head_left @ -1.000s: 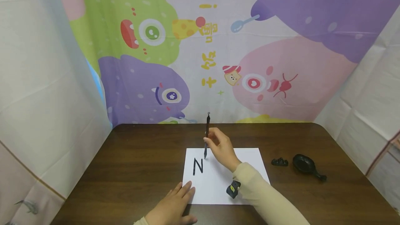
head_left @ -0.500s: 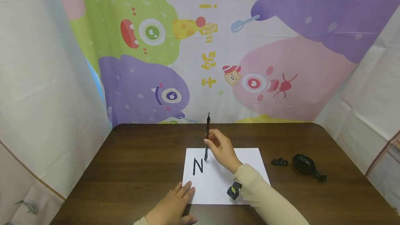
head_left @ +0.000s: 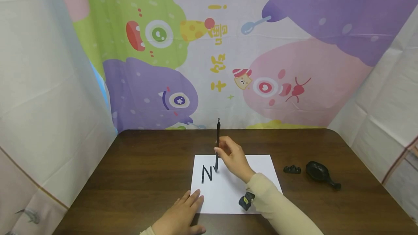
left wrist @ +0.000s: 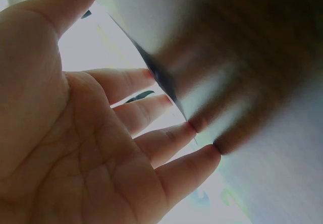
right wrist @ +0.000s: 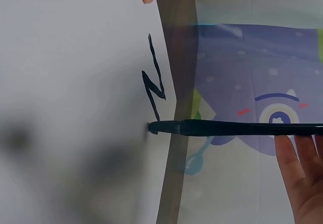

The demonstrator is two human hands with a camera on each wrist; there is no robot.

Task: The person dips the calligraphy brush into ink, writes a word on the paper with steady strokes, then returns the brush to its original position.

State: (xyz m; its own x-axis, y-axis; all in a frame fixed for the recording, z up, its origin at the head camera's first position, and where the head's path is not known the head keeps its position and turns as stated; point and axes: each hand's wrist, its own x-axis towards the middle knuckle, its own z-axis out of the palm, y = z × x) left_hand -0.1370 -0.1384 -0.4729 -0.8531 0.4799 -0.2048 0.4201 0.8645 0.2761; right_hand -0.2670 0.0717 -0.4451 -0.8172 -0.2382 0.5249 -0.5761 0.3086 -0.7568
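My right hand (head_left: 233, 157) pinches a dark calligraphy brush (head_left: 218, 133) and holds it nearly upright. In the right wrist view the brush's bristle tip (right wrist: 154, 127) touches the white paper (head_left: 235, 191). A black letter N (head_left: 207, 174) stands on the upper left of the sheet, and a short dark stroke lies at the brush tip just to its right. With fingers extended, my left hand (head_left: 181, 211) rests across the paper's lower left edge and the table. Its palm (left wrist: 86, 148) fills much of the left wrist view.
To the right of the sheet lie a small black brush rest (head_left: 292, 169) and a black inkstone (head_left: 318, 171) with a handle. A brown wooden table (head_left: 137, 169) carries everything. Behind it hangs a curtain (head_left: 209, 111) printed with cartoon monsters.
My right hand and the brush have moved slightly down and to the right. A short slanting stroke has appeared beside the N. The left hand has stayed in place.
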